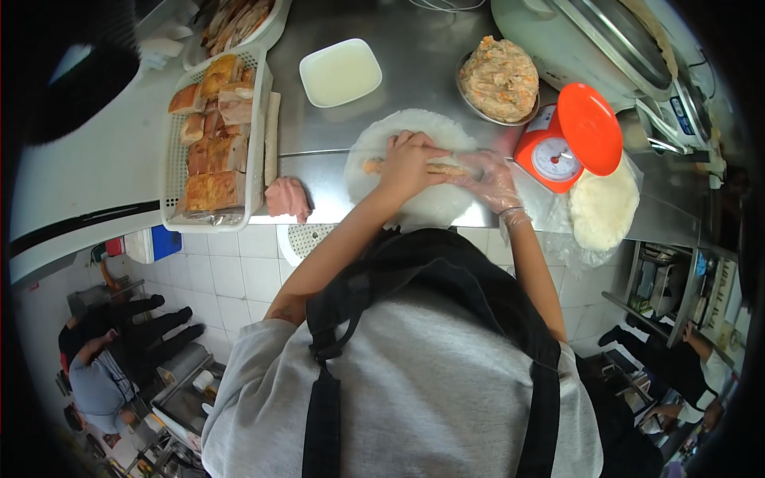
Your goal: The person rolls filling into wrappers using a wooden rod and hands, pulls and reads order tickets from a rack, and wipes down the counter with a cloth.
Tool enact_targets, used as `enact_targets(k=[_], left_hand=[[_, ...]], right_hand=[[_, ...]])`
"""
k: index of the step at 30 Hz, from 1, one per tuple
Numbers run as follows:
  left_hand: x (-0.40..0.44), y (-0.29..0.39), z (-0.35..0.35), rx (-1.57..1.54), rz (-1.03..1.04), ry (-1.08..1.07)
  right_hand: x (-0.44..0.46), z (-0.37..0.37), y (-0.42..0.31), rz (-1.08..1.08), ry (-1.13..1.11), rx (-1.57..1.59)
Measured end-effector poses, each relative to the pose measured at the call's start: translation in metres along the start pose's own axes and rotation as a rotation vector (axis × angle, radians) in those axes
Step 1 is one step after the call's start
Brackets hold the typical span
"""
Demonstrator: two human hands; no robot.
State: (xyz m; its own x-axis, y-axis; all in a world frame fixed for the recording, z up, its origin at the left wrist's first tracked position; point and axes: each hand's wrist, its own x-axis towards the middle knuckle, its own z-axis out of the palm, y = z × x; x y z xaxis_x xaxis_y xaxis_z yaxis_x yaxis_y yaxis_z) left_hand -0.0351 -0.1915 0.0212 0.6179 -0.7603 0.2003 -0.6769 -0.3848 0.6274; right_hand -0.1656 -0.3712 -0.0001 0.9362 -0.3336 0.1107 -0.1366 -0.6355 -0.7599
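Note:
A round, thin white wrapper (pixel 430 209) lies flat near the counter's front edge. Across its middle runs a strip of orange-flecked filling (pixel 437 169), partly covered by my fingers. My left hand (pixel 410 166) is bare and curls over the strip, fingers above and thumb below. At the strip's right end, my right hand (pixel 490 182), in a clear plastic glove, has its fingers closed around the filling. A metal bowl heaped with filling mixture (pixel 500 78) stands beyond my right hand. Beside that hand is a red kitchen scale (pixel 554 159) with a round pan.
A white basket (pixel 260 143) of roasted meat slabs stands left, near a pink cloth (pixel 287 199). A white tub (pixel 341 73) of pale liquid sits behind the wrapper. More round wrappers (pixel 604 209) lie on plastic at right. A large cooker (pixel 574 40) stands behind. People work in the background.

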Motion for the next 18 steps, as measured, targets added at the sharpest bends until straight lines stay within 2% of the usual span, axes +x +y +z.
enact_targets(k=[2, 6, 9, 12, 15, 18], left_hand=[[0.0, -0.004, 0.003, 0.035, 0.072, -0.07], [0.005, -0.011, 0.012, 0.097, 0.15, -0.109], [0.005, -0.009, 0.013, 0.098, 0.144, -0.12], [0.0, -0.003, 0.01, 0.152, 0.137, -0.012], [-0.006, -0.005, 0.006, 0.084, 0.089, -0.049], [-0.002, -0.01, 0.01, 0.07, 0.15, -0.07]], right_hand=[[0.003, -0.005, -0.026, -0.083, -0.008, -0.084], [0.007, 0.002, 0.001, -0.154, -0.026, -0.112], [0.006, 0.002, 0.008, -0.166, -0.036, -0.146], [0.005, -0.007, 0.002, -0.148, -0.04, -0.159], [0.002, -0.014, 0.007, -0.145, -0.032, -0.16], [0.005, -0.013, 0.017, -0.156, -0.058, -0.191]])
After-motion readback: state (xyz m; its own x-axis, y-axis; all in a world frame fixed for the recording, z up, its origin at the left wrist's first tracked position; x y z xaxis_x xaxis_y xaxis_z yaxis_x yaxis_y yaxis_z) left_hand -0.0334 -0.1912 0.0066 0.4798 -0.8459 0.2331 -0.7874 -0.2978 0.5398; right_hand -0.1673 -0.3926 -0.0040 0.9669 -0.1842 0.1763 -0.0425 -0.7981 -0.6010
